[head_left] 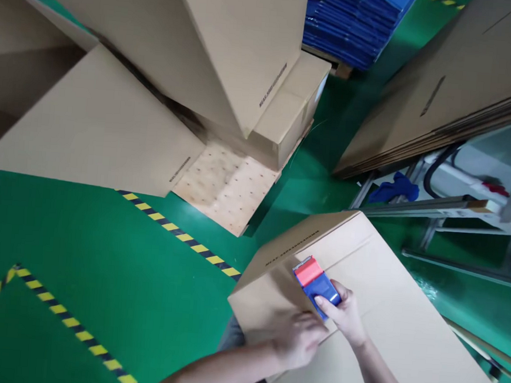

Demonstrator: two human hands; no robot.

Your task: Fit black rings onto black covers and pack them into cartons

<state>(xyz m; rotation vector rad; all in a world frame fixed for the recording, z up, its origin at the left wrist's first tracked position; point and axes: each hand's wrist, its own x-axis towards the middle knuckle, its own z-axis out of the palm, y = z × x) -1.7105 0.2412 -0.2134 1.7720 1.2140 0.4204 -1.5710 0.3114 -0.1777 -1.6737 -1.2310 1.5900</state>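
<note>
Cool, fairly even light reaches me, seemingly from above, and leaves a pale glare on the green floor [102,232] to the right of my box [389,290]. A soft shadow lies on the cardboard beside my dispenser [312,281]. My left fingers [311,326] smear with motion blur; my right fingers [340,289] look crisper. The wide lens stretches things towards the edges, and the print is mostly too soft to read.

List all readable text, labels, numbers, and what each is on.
"MEAS... MM": near carton, digits blurred.
"MEAS... MM": tall cardboard panel, digits blurred.
Too small or blurred: print on left flap, print on right-hand cardboard stack, pale label on closed box.
Tape dispenser: nothing legible.
</note>
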